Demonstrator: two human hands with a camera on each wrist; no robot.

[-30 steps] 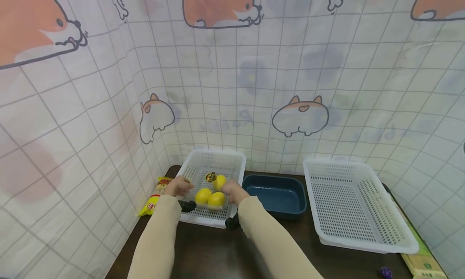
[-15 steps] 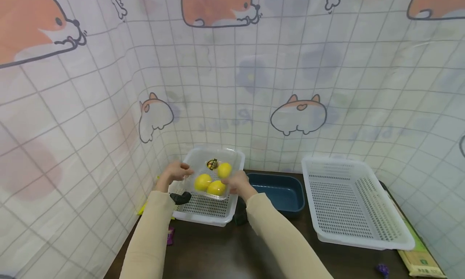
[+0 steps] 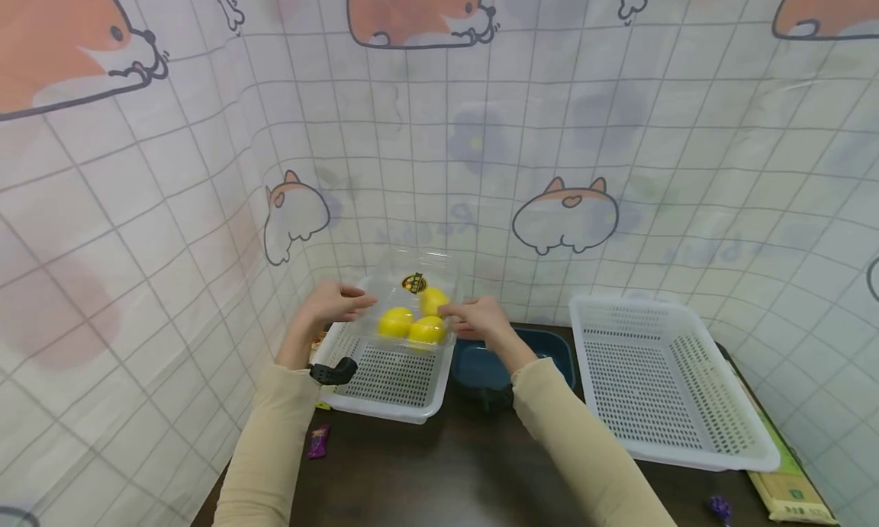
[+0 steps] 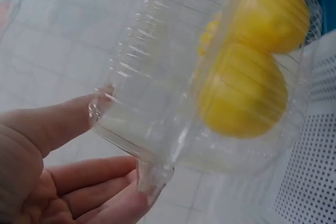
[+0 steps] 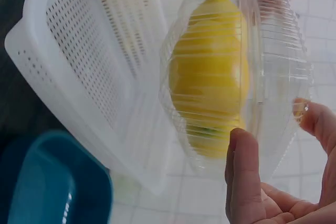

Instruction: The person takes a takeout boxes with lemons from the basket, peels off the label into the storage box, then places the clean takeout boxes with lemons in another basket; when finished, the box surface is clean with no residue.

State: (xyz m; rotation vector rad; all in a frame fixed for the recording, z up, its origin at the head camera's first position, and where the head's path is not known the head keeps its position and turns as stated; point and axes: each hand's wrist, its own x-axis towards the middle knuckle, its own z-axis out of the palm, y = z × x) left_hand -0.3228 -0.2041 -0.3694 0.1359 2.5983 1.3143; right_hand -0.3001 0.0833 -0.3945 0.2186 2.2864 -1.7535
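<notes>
A clear plastic clamshell box is held up between both hands, over the left white basket in the head view. Inside it sit three yellow lemons, and a dark round sticker shows on the lid. My left hand pinches the box at its left edge; the left wrist view shows the thumb on the lid side and fingers under the rim. On the opposite side, my right hand grips the box with thumb and fingers across the rim seam.
A dark blue tub stands right of the left basket, partly behind the right wrist. Another white basket is farther right, beside a green and beige packet. Small purple pieces lie on the dark table: a wrapper and a cluster.
Both hands have raised the box of lemons up out of the left basket, tilting it and shifting it slightly right. The purple wrapper by the left arm has come into view.
</notes>
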